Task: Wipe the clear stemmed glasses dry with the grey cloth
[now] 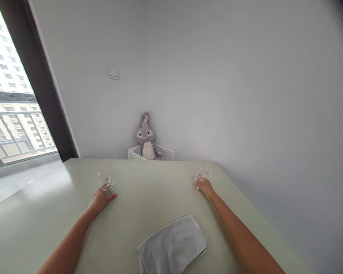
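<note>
My left hand (100, 200) rests low on the table's left side, its fingers and thumb closed around the lower part of a clear stemmed glass (105, 178). Faint transparent outlines behind that bowl look like more glassware. Across the table, my right hand (205, 187) grips the lower part of another clear glass (199, 167). A further glass (210, 167) seems to stand just beside it, to the right. Clear edges overlap on both sides, so I cannot tell exactly how many glasses there are. Between my forearms lies a folded grey cloth (173, 243), touched by neither hand.
The pale green table (151, 198) reaches to the wall on the right. Beyond its far edge, a grey plush toy (148, 146) sits in a white perforated basket (167, 154) in the corner. A dark-framed window or door opening (37, 72) is at the left.
</note>
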### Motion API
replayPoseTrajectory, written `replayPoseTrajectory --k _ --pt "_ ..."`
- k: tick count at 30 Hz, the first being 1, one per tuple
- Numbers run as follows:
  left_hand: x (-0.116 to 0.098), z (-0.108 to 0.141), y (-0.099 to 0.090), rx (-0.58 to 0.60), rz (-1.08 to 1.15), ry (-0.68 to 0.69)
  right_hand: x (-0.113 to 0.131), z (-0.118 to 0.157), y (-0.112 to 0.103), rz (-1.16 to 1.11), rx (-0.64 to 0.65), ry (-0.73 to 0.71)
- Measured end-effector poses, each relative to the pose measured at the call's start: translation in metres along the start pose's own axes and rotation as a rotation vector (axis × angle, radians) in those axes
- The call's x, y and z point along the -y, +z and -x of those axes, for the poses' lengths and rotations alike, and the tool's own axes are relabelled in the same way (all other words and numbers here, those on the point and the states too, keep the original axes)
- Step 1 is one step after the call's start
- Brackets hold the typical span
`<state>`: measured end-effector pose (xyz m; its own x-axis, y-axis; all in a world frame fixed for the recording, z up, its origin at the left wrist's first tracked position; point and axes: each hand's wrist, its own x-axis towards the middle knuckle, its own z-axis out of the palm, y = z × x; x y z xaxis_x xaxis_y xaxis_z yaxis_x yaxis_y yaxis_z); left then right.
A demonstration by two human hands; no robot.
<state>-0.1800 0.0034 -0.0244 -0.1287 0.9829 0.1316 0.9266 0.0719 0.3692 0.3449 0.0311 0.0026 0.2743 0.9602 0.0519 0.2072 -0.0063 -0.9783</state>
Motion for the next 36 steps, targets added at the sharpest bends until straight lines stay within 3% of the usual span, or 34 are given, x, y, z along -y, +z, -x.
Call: replayPoseTrajectory --k 5,7,10,13,17,20,25,28,31,36 --pt "0.012 0.012 -0.012 0.061 -0.05 0.032 0.003 -0.006 0.011 0.028 0.079 0.0" --pt "0.018 0.02 -0.024 0.08 -0.108 0.032 0.004 -0.004 0.018 0.033 0.111 -0.006" --pt "0.015 0.039 -0.051 0.175 -0.14 -0.073 0.005 0.002 0.032 0.037 0.17 -0.022" --pt "-0.009 0.063 -0.079 0.232 -0.084 -0.148 0.011 0.011 0.049 0.042 0.235 -0.039" --pt "-0.062 0.092 -0.092 0.248 0.064 0.001 0.02 0.023 0.081 0.054 0.324 -0.066" --pt "-0.101 0.104 -0.081 0.265 0.1 0.088 0.027 0.033 0.113 0.07 0.373 -0.085" --pt "-0.167 0.119 -0.051 0.295 0.274 0.39 0.039 0.05 0.172 0.109 0.443 -0.125" --pt "-0.2 0.122 -0.031 0.173 0.409 0.472 0.043 0.057 0.191 0.126 0.485 -0.157" --pt "-0.218 0.113 -0.01 0.039 0.554 0.45 0.043 0.06 0.186 0.136 0.49 -0.157" --pt "-0.218 0.075 0.031 -0.025 0.464 0.51 0.028 0.054 0.138 0.132 0.348 -0.094"
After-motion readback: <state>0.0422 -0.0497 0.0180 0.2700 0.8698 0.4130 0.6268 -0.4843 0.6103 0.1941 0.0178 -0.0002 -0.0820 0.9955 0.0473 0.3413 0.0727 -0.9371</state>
